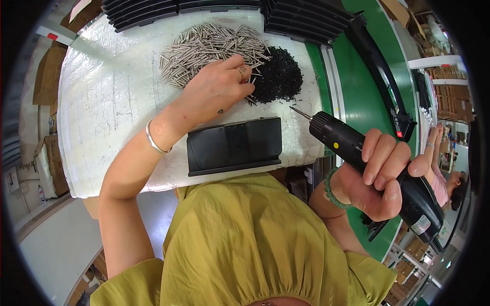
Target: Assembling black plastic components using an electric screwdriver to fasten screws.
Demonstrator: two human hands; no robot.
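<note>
My right hand (380, 173) is wrapped round a black electric screwdriver (339, 137), its thin bit pointing up and left over the white padded surface. My left hand (219, 84) reaches between a heap of silver metal pins (204, 46) and a heap of small black screws (279, 76). Its fingers are curled and pinched at the edge where the heaps meet; what lies between the fingertips is mostly hidden. Below that hand, a flat black rectangular part (235, 145) with a raised lip rests near the front edge of the padding.
Stacked black ribbed parts (306, 20) line the back of the white padded surface (112, 112). A long black curved part (380, 76) lies on the green bench (362, 102) to the right. Another person (441, 178) is beyond it at far right, and cardboard boxes (51, 74) stand at left.
</note>
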